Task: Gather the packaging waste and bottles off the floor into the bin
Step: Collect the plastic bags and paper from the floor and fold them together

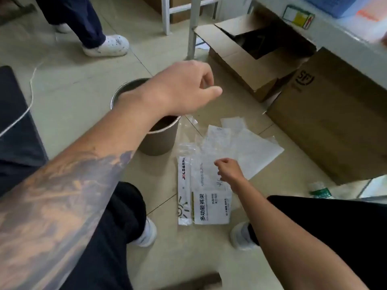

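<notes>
At far left we see a white cord [31,97] trailing over the tiled floor [73,80], and behind it a bystander's leg ending in a white clog [106,46]. Our tattooed left forearm crosses the view diagonally; the left hand [184,88] hangs above the round metal-rimmed bin [155,141], fingers loosely curled and thumb extended, with nothing visibly grasped. The bin stands upright on the floor, its dark interior partly hidden by the forearm.

Just right of the bin lies the packaging waste: a printed plastic bag [204,197] with a white label strip, flat on the tiles between our two white shoes, and overlapping it farther back, clear wrap and white paper sheets [249,147]. The right hand [228,170] rests on the upper part of the printed plastic bag, fingers bent down onto it; we cannot tell whether it pinches the film or merely touches it.

Farther right, an open cardboard box [251,59] sits beside a larger closed carton [335,126]. At the right edge, near our right knee, a clear bottle [319,190] with a green label lies on the floor, well apart from the bin.
</notes>
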